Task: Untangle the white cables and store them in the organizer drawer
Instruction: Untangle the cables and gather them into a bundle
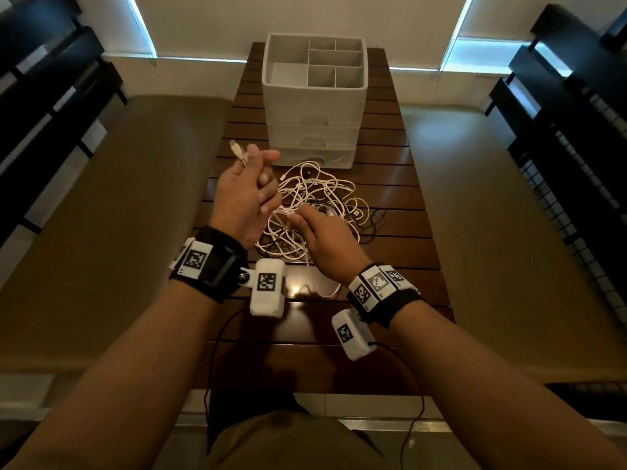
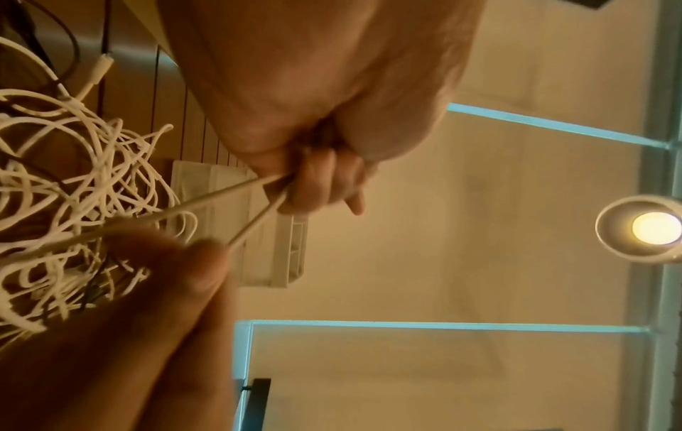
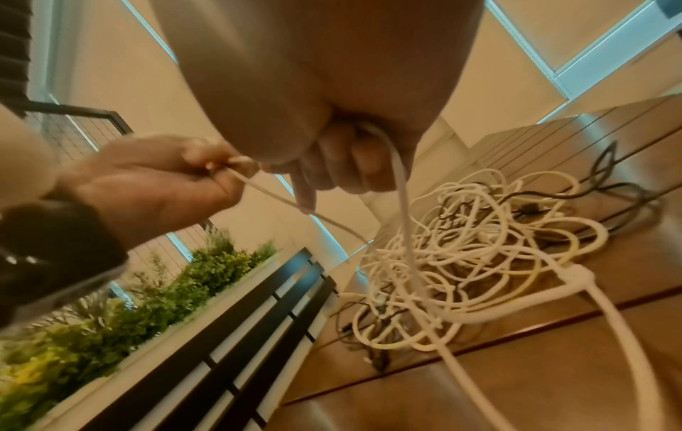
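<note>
White cables (image 1: 315, 205): a loose tangled heap, mixed with a few thin black cables (image 1: 375, 220), lying on the slatted dark wooden worktop (image 1: 407, 184) just in front of the organizer. One white strand is lifted clear of the heap and runs taut between the two hands. Left hand (image 1: 242, 195): raised above the left edge of the heap, grip clenched round the strand, with a white plug end (image 1: 237, 151) sticking up past the fingers. Right hand (image 1: 325, 240): lower, over the near side of the heap, grip curled round the same strand, which hangs down from it into the pile (image 3: 402, 204). Organizer (image 1: 314, 106): white, three stacked drawers, all pushed in, with an open divided tray on top, standing at the far end of the worktop, close behind the heap. Both wrists carry black straps with white marker blocks (image 1: 268, 291). Dark slatted benches (image 1: 51, 96) stand to either side.
</note>
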Demonstrator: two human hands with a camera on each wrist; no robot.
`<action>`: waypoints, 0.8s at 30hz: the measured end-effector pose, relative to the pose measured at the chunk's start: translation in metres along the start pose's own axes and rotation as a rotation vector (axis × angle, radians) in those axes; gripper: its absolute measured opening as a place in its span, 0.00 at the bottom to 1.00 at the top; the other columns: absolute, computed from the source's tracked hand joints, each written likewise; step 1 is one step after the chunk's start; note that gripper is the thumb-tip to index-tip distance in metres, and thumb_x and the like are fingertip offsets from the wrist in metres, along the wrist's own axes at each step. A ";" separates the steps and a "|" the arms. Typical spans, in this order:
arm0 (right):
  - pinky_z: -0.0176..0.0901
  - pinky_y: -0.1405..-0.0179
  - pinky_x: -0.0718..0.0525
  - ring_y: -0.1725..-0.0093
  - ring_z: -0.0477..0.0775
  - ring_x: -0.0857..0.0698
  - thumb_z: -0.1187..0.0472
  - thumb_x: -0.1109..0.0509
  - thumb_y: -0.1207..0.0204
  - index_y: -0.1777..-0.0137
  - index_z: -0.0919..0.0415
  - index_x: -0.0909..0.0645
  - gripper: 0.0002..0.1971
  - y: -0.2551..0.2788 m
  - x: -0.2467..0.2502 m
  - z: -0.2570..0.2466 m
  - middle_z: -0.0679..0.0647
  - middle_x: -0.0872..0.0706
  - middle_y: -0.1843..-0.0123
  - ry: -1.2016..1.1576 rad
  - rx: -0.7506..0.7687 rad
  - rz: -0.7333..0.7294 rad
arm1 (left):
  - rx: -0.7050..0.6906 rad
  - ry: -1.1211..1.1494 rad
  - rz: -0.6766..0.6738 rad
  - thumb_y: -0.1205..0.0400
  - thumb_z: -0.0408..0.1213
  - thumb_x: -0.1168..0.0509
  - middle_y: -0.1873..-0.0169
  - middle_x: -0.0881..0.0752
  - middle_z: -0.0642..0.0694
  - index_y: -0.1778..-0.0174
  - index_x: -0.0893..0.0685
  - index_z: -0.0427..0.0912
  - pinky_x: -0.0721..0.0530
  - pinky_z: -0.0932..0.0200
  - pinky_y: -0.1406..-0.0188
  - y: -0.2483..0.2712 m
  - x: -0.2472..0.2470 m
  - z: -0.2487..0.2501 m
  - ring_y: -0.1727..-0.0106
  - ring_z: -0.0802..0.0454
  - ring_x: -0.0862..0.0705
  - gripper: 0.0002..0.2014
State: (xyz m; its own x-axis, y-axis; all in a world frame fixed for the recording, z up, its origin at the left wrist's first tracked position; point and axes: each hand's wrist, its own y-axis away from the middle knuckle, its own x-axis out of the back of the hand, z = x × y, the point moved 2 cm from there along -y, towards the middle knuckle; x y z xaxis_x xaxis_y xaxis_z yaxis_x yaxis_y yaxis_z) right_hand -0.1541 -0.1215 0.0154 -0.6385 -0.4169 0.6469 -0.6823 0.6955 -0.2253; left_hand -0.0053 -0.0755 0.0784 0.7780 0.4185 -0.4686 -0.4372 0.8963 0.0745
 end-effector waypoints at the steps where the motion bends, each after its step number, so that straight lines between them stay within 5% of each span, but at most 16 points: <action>1: 0.61 0.61 0.17 0.67 0.55 0.17 0.44 0.45 0.08 0.48 0.58 0.18 0.21 0.003 0.000 0.005 0.53 0.14 0.65 0.017 -0.014 0.010 | 0.013 0.006 -0.010 0.05 0.46 0.46 0.71 0.27 0.50 0.47 0.18 0.38 0.27 0.62 0.78 -0.001 0.001 0.003 0.76 0.58 0.29 0.17; 5: 0.59 0.46 0.16 0.68 0.48 0.17 0.45 0.44 0.08 0.55 0.50 0.21 0.18 0.004 0.004 0.015 0.44 0.16 0.68 0.039 -0.020 0.097 | 0.056 0.049 -0.105 0.05 0.50 0.47 0.73 0.25 0.47 0.55 0.21 0.41 0.10 0.43 0.56 0.000 0.000 0.006 0.70 0.49 0.18 0.20; 9: 0.53 0.52 0.17 0.69 0.48 0.18 0.44 0.43 0.08 0.58 0.51 0.22 0.19 -0.001 0.003 0.013 0.45 0.17 0.69 0.034 0.003 0.074 | 0.079 0.097 -0.119 0.05 0.52 0.47 0.76 0.35 0.52 0.59 0.24 0.44 0.29 0.62 0.78 0.002 -0.008 0.005 0.78 0.58 0.36 0.21; 11: 0.54 0.61 0.15 0.70 0.50 0.18 0.40 0.44 0.08 0.59 0.49 0.22 0.22 0.005 0.004 0.023 0.48 0.17 0.70 0.126 -0.019 -0.005 | 0.049 0.165 -0.060 0.05 0.53 0.48 0.76 0.37 0.53 0.60 0.25 0.45 0.37 0.63 0.84 -0.002 -0.002 0.017 0.79 0.58 0.41 0.21; 14: 0.49 0.64 0.22 0.68 0.49 0.19 0.38 0.46 0.08 0.59 0.42 0.25 0.19 0.022 0.016 0.051 0.45 0.19 0.69 0.276 -0.128 -0.083 | -0.003 0.214 0.029 0.05 0.54 0.48 0.75 0.40 0.54 0.62 0.24 0.48 0.41 0.62 0.85 -0.009 0.015 0.042 0.78 0.57 0.44 0.22; 16: 0.49 0.61 0.23 0.64 0.55 0.18 0.36 0.49 0.09 0.56 0.45 0.24 0.21 0.027 0.021 0.063 0.46 0.19 0.67 0.395 -0.214 -0.143 | -0.009 0.196 0.052 0.06 0.54 0.47 0.74 0.40 0.54 0.62 0.23 0.48 0.42 0.62 0.84 -0.009 0.020 0.048 0.77 0.57 0.45 0.21; 22: 0.51 0.53 0.16 0.52 0.56 0.14 0.37 0.44 0.10 0.53 0.50 0.20 0.21 0.027 0.011 0.073 0.49 0.15 0.56 0.521 -0.284 -0.459 | 0.003 0.085 0.126 0.08 0.48 0.37 0.77 0.37 0.54 0.64 0.22 0.49 0.43 0.62 0.85 -0.002 0.006 0.031 0.79 0.58 0.44 0.18; 24: 0.53 0.49 0.14 0.53 0.56 0.14 0.39 0.45 0.09 0.54 0.52 0.20 0.21 0.029 0.018 0.073 0.51 0.15 0.55 0.561 -0.311 -0.414 | -0.008 0.087 0.160 0.09 0.47 0.36 0.78 0.37 0.54 0.64 0.20 0.48 0.42 0.62 0.85 -0.004 0.012 0.034 0.79 0.58 0.44 0.17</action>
State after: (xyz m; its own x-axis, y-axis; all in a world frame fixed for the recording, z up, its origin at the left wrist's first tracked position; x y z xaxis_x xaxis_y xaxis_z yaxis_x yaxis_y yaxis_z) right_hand -0.2110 -0.1516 -0.0332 -0.0196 -0.3774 0.9258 -0.6419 0.7147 0.2777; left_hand 0.0213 -0.0691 0.1018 0.6566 0.5409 -0.5256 -0.5560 0.8181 0.1473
